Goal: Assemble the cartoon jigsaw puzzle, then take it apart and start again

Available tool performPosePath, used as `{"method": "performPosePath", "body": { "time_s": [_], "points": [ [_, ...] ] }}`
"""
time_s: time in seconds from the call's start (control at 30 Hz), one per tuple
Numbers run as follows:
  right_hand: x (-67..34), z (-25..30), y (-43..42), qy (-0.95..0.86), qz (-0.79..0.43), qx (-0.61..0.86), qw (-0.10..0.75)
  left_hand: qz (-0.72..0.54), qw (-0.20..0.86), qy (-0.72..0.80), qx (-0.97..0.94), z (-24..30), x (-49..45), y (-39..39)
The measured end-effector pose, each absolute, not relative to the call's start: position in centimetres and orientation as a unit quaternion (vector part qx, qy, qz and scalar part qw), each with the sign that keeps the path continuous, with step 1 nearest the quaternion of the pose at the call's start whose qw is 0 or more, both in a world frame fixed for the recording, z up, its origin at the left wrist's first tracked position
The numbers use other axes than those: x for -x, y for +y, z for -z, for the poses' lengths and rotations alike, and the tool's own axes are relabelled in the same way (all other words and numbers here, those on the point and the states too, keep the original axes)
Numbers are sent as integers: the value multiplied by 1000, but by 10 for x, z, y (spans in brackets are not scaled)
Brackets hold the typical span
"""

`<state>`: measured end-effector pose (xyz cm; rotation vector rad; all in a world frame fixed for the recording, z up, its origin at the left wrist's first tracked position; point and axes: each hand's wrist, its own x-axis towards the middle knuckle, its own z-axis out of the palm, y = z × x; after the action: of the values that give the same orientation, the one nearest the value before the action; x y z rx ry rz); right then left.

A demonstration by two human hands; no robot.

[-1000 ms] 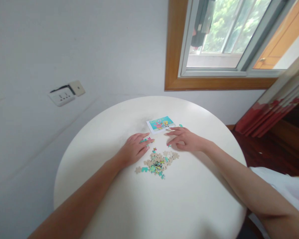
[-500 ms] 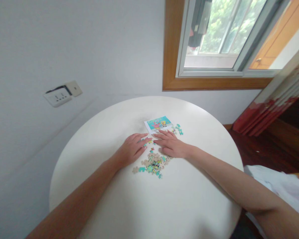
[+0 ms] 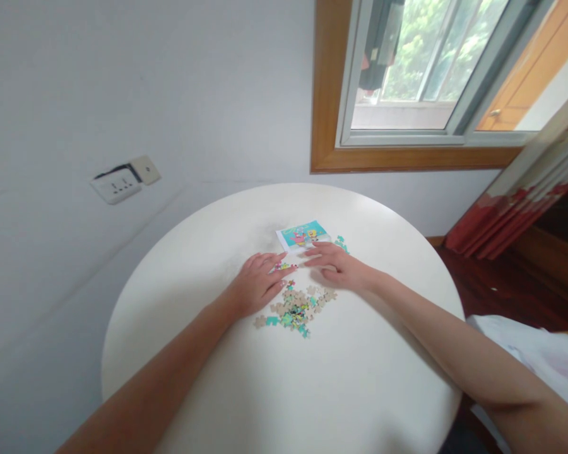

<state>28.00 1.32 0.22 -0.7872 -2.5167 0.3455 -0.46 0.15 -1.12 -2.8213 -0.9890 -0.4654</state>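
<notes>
My left hand (image 3: pixel 260 284) lies with fingers stretched over a few joined puzzle pieces (image 3: pixel 284 266), partly covering them. To its right, my right hand (image 3: pixel 334 265) hovers or rests lightly with fingers apart, close to the lower edge of the picture card (image 3: pixel 307 236). The card is turquoise with a pink and a yellow cartoon figure. Nearer to me lies a loose heap of jigsaw pieces (image 3: pixel 296 309), some turquoise side up, others showing beige backs. Several turquoise pieces (image 3: pixel 341 243) sit right of the card, partly hidden by my right hand.
A round white table (image 3: pixel 208 384) carries everything and stands against the wall with a socket (image 3: pixel 118 185). Beyond it is a wood-framed window (image 3: pixel 329 88). On the right are a red and beige curtain (image 3: pixel 492 214) and a white cloth (image 3: pixel 525 359).
My right hand has moved right and slightly up, away from my left hand's fingertips, uncovering more table and pieces between. My left hand stays nearly in place over the joined pieces.
</notes>
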Motion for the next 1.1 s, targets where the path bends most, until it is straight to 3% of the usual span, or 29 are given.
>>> {"method": "performPosePath", "body": {
  "time_s": [0.4, 0.57, 0.8, 1.1],
  "points": [
    [-257, -9, -13, -946, -64, 288, 131, 147, 24, -325, 934, 7, 15, 6],
    [-251, -1, -8, -938, -85, 304, 145, 181, 4, -300, 937, 4, 15, 8],
    [-255, -6, -1, -931, -140, 243, 235, 162, -3, -255, 953, -8, 15, 1],
    [-293, -27, -9, -944, -139, 229, 192, 115, 39, -283, 951, -7, 26, -1]
  ]
}}
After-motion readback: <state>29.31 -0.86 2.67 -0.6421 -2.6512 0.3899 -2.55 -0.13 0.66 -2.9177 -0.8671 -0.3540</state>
